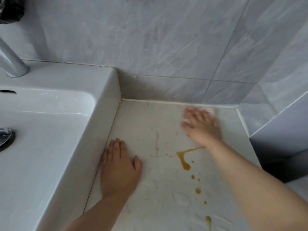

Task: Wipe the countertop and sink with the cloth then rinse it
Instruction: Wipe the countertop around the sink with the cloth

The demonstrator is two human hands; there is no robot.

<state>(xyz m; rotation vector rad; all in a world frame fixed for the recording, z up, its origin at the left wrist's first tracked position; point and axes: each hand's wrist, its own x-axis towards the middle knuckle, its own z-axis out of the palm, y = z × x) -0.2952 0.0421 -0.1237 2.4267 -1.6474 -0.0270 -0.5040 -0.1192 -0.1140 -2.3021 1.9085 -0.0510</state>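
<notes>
Grey tiled wall point(166, 39) seen behind. White sink point(50, 122) set at left, countertop point(150, 189) to its right. Left hand point(118, 169) laid flat on countertop, just beside sink wall, fingers straight, nothing held. Right hand point(201, 125), blurred, pressed with spread fingers on pale cloth point(211, 111) at countertop's back edge near wall; no clench seen. Brown spill point(184, 161) and drops left on countertop between hands and nearer front.

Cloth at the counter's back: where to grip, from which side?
Come from above and the front: the cloth lies flat under the right hand, close to the wall, so the far side is blocked. Pinch its near edge, or press its middle. Blur hides its folds.
</notes>
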